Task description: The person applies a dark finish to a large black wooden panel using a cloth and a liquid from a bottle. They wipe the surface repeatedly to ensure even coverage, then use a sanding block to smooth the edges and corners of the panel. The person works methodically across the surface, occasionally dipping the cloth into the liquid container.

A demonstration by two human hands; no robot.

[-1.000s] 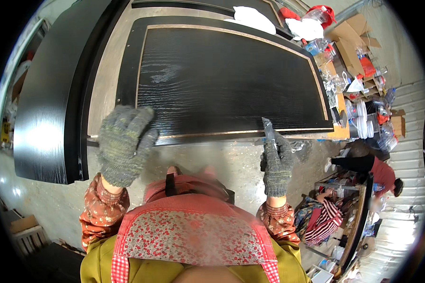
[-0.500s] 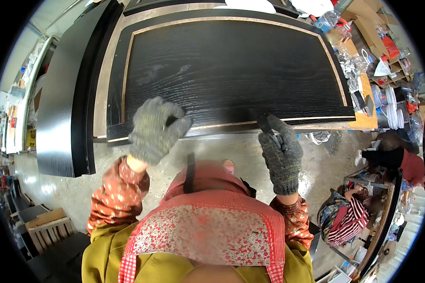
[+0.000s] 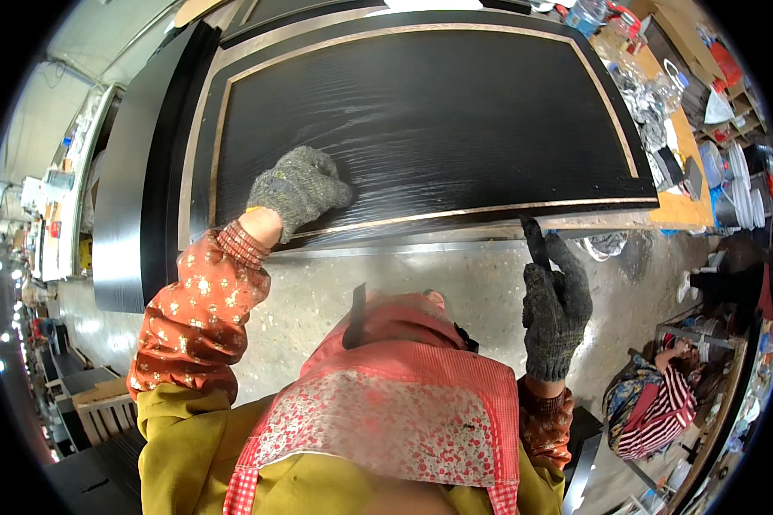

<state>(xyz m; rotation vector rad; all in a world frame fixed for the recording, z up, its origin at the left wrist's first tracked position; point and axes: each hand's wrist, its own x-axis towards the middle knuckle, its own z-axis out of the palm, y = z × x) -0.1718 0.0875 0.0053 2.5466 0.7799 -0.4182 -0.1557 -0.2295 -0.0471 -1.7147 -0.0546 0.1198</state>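
A large black wood-grained panel with a narrow pale inset line near its border (image 3: 438, 112) lies flat on a pale wooden bench (image 3: 605, 221), in front of the person. Its near edge runs across the middle of the view, partly covered by the left hand in a grey-green knitted glove (image 3: 305, 189). That hand rests on or just above the panel's near left part; contact cannot be made out. Its fingers are curled under and hidden by the back of the glove, so whether this grip is pressed together on anything cannot be told.

The right hand in a dark grey knitted glove (image 3: 558, 305) is beyond the near edge, over the grey floor (image 3: 455, 275). Its grip pinches a narrow black flat tool (image 3: 534, 243), whose tip reaches the panel's near edge; touching or just apart is unclear. The glove hides the tool's lower end, and its exact kind is hard to make out.

A long black board (image 3: 133, 189) stands left of the panel. At the top, a white object (image 3: 429, 4) is cut off. Clear plastic bottles (image 3: 586, 15) crowd the upper right. At the lower right, a person in red-and-white striped clothing (image 3: 657, 412) is small and partly obscured.
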